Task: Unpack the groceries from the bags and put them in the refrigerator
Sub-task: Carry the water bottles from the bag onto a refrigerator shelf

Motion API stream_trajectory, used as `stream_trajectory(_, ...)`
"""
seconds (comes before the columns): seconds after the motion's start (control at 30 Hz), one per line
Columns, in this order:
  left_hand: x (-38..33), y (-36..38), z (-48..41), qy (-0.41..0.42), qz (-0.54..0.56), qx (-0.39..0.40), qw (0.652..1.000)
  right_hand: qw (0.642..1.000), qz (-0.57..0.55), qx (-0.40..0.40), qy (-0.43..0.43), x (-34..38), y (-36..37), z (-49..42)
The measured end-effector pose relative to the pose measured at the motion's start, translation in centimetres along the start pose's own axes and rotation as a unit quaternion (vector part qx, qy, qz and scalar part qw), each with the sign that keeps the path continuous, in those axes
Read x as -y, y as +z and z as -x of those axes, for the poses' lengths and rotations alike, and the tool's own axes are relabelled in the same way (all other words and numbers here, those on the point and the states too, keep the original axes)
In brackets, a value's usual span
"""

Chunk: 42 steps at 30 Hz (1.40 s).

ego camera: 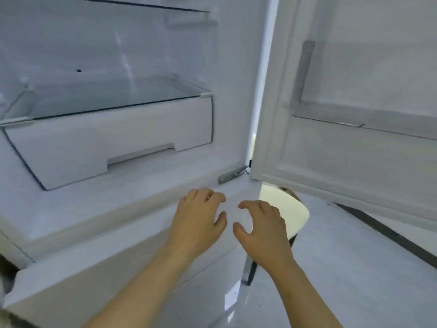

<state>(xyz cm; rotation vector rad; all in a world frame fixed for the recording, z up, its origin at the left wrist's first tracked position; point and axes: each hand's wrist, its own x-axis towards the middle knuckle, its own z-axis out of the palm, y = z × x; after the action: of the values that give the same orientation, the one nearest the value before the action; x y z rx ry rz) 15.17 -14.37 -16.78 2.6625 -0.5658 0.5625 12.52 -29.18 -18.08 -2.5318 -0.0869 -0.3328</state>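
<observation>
Our left hand [198,216] and right hand [262,227] hover side by side, fingers [247,205] loosely curved, before the open refrigerator [233,91], below its glass shelf [113,98] and white drawer [94,143].

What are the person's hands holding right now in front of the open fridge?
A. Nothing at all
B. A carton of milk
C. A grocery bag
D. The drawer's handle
A: the left hand and the right hand hover side by side with loosely curled fingers and hold nothing, below the ledge of the refrigerator.
</observation>
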Motion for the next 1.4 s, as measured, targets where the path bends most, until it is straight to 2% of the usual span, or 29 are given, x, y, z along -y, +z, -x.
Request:
stream_trajectory(0.17, -5.9, 3.6, 0.8, 0.099, 0.042, 0.068, 0.992, 0.990, 0.045, -0.040, 0.127, -4.8, -2.5, 6.3)
stream_trajectory(0.27, -10.8, 5.5, 1.2, 0.194, 0.059, 0.105, 0.974, 0.976, 0.058, -0.060, 0.199, -7.9, -4.7, 10.6)
stream_trajectory(0.33, -14.8, 6.4, 2.0, 0.224, 0.067, 0.143, 0.962, 0.965, 0.067, -0.080, 0.239, -9.9, -6.4, 13.6)
stream_trajectory(0.47, -22.3, 9.7, 4.0, 0.301, 0.100, 0.163, 0.934, 0.933, 0.077, -0.125, 0.330, -13.7, -10.2, 20.2)
stream_trajectory(0.57, -28.6, 11.6, 5.9, 0.360, 0.120, 0.214, 0.900, 0.906, 0.081, -0.155, 0.386, -16.3, -12.9, 25.5)
stream_trajectory(0.73, -39.5, 13.4, 10.0, 0.422, 0.157, 0.231, 0.862, 0.861, 0.097, -0.185, 0.464, -19.8, -17.8, 34.2)
stream_trajectory(0.8, -43.6, 13.3, 12.1, 0.440, 0.166, 0.262, 0.843, 0.841, 0.101, -0.200, 0.492, -21.1, -19.6, 37.6)
stream_trajectory(1.03, -54.4, 14.5, 19.1, 0.526, 0.209, 0.286, 0.773, 0.765, 0.102, -0.239, 0.589, -22.9, -23.8, 48.2)
stream_trajectory(1.4, -68.1, 14.7, 28.2, 0.667, 0.231, 0.321, 0.631, 0.615, 0.111, -0.342, 0.702, -24.0, -28.0, 60.6)
